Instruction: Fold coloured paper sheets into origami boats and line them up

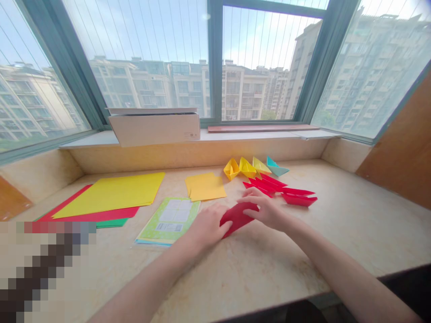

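Note:
Both my hands rest on a folded red paper piece (237, 216) lying on the beige counter (235, 269). My left hand (208, 225) grips its left end with fingers curled. My right hand (264, 208) presses and pinches its right end with fingers bent over it. Just beyond my right hand lie several finished red paper boats (286, 192). Behind those stand three yellow paper boats (247, 168) and one teal paper boat (276, 167).
A small stack of yellow square sheets (205, 186) lies ahead. Large yellow, red and green sheets (111, 197) are spread at the left. A green paper pack (170, 220) sits by my left hand. A white box (155, 126) stands on the window sill.

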Demonstrator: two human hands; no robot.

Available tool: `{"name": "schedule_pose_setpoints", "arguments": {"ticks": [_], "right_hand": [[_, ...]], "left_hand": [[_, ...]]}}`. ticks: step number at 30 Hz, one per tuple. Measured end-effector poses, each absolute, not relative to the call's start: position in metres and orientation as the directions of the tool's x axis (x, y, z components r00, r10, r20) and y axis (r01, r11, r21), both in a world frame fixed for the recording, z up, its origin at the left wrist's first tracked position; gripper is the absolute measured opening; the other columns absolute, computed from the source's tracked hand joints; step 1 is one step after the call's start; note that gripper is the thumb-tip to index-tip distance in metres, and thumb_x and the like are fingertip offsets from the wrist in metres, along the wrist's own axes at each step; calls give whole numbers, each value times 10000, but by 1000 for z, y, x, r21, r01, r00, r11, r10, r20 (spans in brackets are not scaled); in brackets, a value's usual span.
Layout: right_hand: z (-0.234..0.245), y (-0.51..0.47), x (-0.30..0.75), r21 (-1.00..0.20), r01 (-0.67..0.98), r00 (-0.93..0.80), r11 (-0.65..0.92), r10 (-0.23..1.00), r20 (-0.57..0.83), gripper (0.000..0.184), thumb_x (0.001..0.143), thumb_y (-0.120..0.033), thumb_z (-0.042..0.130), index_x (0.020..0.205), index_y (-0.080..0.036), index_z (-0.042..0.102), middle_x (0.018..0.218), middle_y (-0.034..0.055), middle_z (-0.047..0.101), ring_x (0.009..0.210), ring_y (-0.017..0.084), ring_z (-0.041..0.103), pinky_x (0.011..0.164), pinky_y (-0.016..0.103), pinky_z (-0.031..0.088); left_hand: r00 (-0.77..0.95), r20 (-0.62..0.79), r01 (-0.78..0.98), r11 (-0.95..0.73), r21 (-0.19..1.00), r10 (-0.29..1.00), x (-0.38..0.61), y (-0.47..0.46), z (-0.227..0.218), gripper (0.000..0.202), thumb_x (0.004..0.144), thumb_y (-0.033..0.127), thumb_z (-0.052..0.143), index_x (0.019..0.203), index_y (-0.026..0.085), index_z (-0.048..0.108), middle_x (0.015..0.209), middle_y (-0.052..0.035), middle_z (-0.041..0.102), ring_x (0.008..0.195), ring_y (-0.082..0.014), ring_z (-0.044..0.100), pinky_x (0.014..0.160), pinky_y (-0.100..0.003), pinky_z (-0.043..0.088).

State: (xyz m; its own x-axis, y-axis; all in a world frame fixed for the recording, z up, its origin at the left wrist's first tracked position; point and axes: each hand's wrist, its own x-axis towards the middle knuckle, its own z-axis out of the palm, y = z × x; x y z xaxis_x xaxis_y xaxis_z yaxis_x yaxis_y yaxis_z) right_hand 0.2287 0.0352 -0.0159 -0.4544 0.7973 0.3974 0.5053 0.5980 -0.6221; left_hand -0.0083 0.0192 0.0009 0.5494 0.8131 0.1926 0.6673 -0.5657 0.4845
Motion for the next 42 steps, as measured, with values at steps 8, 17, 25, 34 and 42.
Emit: {"name": "schedule_pose_setpoints", "arguments": {"ticks": [8, 17, 25, 34, 42], "right_hand": [[-8, 16, 207, -688, 333, -361, 645, 761, 539, 573, 880, -239, 681, 1415, -341, 504, 1428, 91, 506, 1253, 275, 555, 1024, 454, 511], [2, 17, 201, -946, -40, -316, 323, 894, 319, 348, 891, -430, 681, 1140, -188, 694, 1007, 93, 728, 884, 219, 684, 799, 375, 575], [11, 7, 196, -958, -21, -226, 286, 932, 284, 260, 831, -420, 731, 895, -168, 749, 816, 52, 731, 712, 196, 660, 588, 294, 528], [7, 10, 198, -977, -90, -222, 192, 953, 208, 328, 807, -500, 740, 856, -176, 723, 796, 44, 730, 734, 209, 672, 658, 323, 538], [8, 8, 197, -962, 11, -192, 273, 945, 266, 281, 816, -440, 746, 855, -162, 753, 849, 56, 750, 742, 190, 644, 665, 293, 487]], "left_hand": [[541, -74, 241, -71, 968, 838, 2, 4, 6, 324, 841, 443, 664, 951, 139, 688, 779, -54, 702, 641, -205, 680, 585, -311, 544], [356, -87, -185, 162, 969, 931, 21, -4, -5, 496, 747, 523, 787, 1004, 111, 683, 908, -125, 736, 807, -263, 739, 729, -361, 571], [446, -111, -124, 184, 975, 888, 24, -12, -5, 542, 775, 591, 729, 994, 96, 708, 922, -158, 745, 855, -282, 730, 723, -362, 569], [522, -121, -88, 195, 977, 844, 20, -10, -8, 487, 834, 565, 673, 941, 91, 704, 874, -144, 730, 772, -244, 706, 698, -347, 546], [418, -35, -58, 65, 996, 908, 22, -10, -7, 414, 767, 505, 761, 890, 113, 715, 815, -65, 704, 710, -165, 615, 650, -262, 468]]}}
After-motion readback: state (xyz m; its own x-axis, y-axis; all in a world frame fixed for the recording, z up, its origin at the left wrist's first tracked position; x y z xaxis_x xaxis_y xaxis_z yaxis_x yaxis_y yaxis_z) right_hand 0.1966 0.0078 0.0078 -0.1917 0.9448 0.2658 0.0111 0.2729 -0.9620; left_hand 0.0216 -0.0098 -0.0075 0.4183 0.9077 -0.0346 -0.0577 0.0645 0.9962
